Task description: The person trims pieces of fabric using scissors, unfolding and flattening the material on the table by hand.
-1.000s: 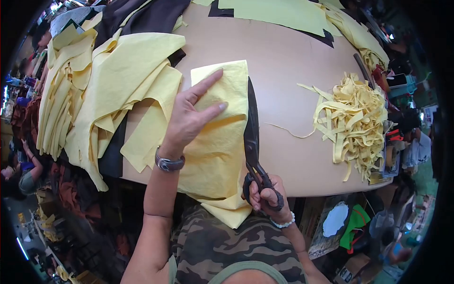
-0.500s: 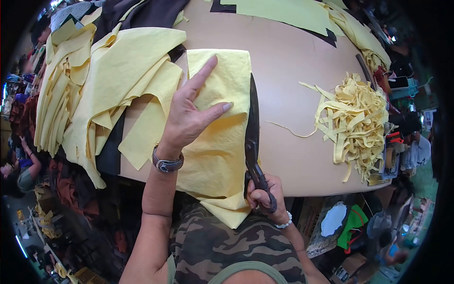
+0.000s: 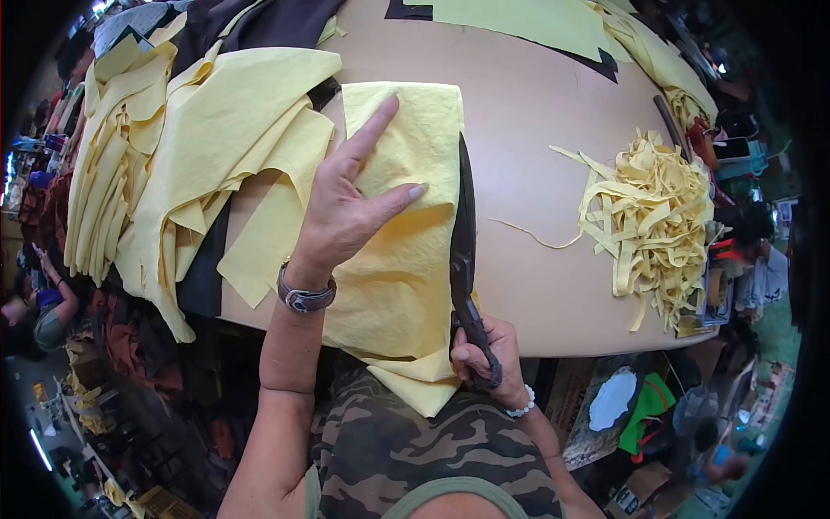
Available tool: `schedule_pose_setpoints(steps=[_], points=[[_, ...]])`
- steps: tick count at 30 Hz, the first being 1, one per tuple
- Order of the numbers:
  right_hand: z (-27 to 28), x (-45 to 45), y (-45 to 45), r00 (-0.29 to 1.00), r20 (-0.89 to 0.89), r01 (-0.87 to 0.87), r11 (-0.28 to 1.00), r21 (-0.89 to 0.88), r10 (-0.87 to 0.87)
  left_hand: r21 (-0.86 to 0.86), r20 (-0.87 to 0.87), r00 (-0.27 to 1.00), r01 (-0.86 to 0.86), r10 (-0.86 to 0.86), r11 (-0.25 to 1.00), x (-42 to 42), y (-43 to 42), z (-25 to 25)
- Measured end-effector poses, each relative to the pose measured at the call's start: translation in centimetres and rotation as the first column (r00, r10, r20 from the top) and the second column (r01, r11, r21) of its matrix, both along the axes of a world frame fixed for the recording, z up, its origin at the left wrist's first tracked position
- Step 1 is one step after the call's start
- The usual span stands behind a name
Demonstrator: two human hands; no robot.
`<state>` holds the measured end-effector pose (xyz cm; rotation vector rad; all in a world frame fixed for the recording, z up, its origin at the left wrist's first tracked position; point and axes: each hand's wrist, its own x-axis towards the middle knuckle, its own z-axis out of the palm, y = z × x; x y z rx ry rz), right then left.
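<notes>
A folded piece of yellow fabric [image 3: 398,294] lies in front of me, its lower corner hanging over the table's near edge. My left hand [image 3: 350,203] rests flat on its upper part, thumb and index finger spread. My right hand [image 3: 491,355] is wrapped round the handles of large dark scissors [image 3: 464,251]. Their blades run along the fabric's right edge, pointing away from me, and look nearly closed. Part of the handles is hidden by my fingers.
Layered yellow fabric [image 3: 225,130] covers the table's left side, over dark cloth [image 3: 203,268]. A tangled heap of yellow strips [image 3: 648,225] sits at the right. Lighter yellow-green fabric [image 3: 519,30] lies along the far side. A person's arm [image 3: 56,281] shows at far left.
The scissors' blades look slightly more closed along the fabric's right edge. The left hand stays in place; the whole view has shifted a little.
</notes>
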<state>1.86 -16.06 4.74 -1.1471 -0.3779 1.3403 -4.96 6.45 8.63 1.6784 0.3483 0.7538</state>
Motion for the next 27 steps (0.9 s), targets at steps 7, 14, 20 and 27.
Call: schedule_pose_setpoints(steps=[7, 14, 20, 27], points=[[-0.3, -0.2, -0.6, 1.0, 0.025, 0.002, 0.999, -0.051, -0.001, -0.08, 0.015, 1.0, 0.019, -0.018, 0.997, 0.1, -0.2, -0.1], [-1.3, 0.1, -0.6, 0.999, 0.026, 0.025, 0.998, 0.055, -0.026, -0.006, -0.039, 0.998, 0.046, -0.046, 0.999, 0.0, -0.8, 0.3], [-1.2, -0.1, 0.7, 0.996, 0.013, 0.091, 0.993, 0.072, -0.092, 0.053, -0.043, 0.998, 0.048, -0.046, 0.997, -0.4, -1.6, -0.9], [-1.0, -0.2, 0.8, 0.992, -0.006, 0.123, 0.988, 0.089, -0.123, 0.012, -0.076, 0.995, 0.066, -0.065, 0.998, -0.7, -2.1, -0.7]])
